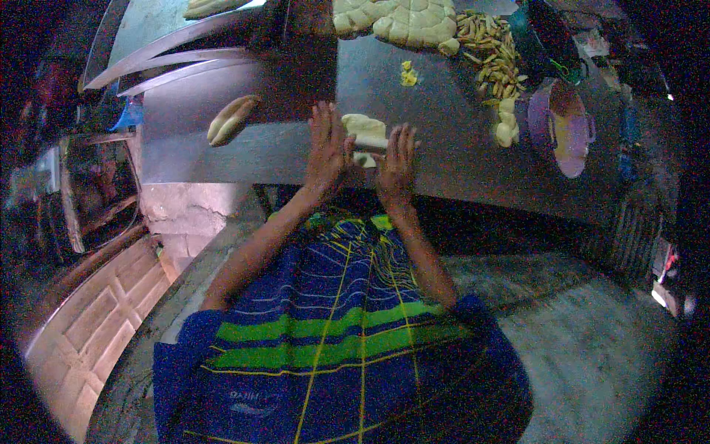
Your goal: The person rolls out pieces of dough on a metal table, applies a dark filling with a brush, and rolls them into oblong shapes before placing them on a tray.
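Observation:
Between my two hands lies a short pale rolling pin (367,143), placed crosswise on a small piece of dough (362,124). The dough shows on the far side of the pin and a little on the near side. My left hand (325,152) lies over the pin's left end, fingers stretched out and pointing away from me. On its right end rests my right hand (396,166), its fingers also straight. Neither hand wraps round the pin. A long, grooved roll of dough (233,120) sits apart on the table to the left.
Curved metal trays (185,55) lie far left on the metal table (444,140). Farther back are a cut dough slab (414,24), yellow crumbs (408,74) and a heap of pale finger-shaped pieces (497,63). Small dough lumps (506,124), a purple pot (553,133) and a dark basin (547,37) stand right.

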`<state>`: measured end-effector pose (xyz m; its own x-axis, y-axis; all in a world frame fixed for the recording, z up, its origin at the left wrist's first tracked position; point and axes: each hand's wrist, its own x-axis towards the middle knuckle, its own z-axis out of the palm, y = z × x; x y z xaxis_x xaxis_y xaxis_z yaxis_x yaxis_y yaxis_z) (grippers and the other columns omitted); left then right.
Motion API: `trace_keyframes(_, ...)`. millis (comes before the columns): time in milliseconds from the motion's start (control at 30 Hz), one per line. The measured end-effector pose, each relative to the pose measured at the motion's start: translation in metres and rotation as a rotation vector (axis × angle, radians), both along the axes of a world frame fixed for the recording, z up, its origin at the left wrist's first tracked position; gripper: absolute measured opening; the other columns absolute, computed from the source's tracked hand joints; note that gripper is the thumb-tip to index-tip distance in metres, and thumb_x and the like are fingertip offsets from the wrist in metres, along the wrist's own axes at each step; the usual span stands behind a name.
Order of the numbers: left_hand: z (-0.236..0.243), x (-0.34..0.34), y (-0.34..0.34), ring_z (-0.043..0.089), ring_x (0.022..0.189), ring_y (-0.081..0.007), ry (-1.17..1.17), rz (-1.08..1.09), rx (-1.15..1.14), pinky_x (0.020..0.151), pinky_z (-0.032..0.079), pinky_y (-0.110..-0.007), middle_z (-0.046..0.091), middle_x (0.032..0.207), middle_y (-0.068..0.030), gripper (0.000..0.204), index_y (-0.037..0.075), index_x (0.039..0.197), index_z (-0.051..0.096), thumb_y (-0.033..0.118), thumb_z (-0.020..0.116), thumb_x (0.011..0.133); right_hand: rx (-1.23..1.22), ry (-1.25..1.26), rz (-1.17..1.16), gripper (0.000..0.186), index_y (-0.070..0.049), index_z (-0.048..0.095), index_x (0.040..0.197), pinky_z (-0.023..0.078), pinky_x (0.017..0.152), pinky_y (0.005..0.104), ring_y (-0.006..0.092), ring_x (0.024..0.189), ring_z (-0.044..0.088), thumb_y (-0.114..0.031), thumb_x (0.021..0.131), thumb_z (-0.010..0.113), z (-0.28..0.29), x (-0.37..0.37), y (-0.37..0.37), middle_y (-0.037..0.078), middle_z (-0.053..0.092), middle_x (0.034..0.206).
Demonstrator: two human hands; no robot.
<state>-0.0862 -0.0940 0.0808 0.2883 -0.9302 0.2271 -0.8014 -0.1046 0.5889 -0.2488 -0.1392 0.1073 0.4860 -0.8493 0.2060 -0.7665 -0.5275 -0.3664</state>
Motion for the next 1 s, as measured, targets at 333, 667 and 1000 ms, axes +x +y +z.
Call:
trace_keyframes(333,0.05,0.022,-0.068,0.031,0.138,-0.0501,0.247,-0.056,0.239,0.101,0.045,-0.053,0.022,0.155,-0.0309,0.059,-0.006,0.145,0.032,0.025,0.051,0.099,-0.101,0.283,-0.136,0.069,0.006,0.024,0.149,0.012,0.116,0.0606,0.052,0.144,0.014,-0.04,0.101,0.039,0.022,0.043,-0.056,0.032,0.02,0.155)
trace_keyframes(667,-0.006,0.044,-0.139,0.016,0.143,-0.053,0.247,0.028,-0.196,0.112,0.03,-0.06,0.012,0.159,-0.0283,0.059,0.003,0.149,0.031,0.02,0.055,0.098,-0.246,0.196,-0.101,0.07,0.002,0.019,0.152,0.012,0.116,0.0611,0.0542,0.142,0.016,-0.044,0.102,0.035,0.022,0.072,-0.12,0.037,0.014,0.154)
trace_keyframes(1000,0.022,0.063,-0.194,0.019,0.143,-0.0498,-0.407,0.157,-0.338,0.111,0.03,-0.061,0.026,0.154,-0.0268,0.062,0.004,0.147,0.036,0.029,0.059,0.095,-0.02,0.01,0.14,0.053,-0.006,0.046,0.139,0.04,0.102,0.0547,0.0451,0.127,0.044,-0.031,0.094,0.06,0.028,0.043,-0.164,0.025,0.046,0.137)
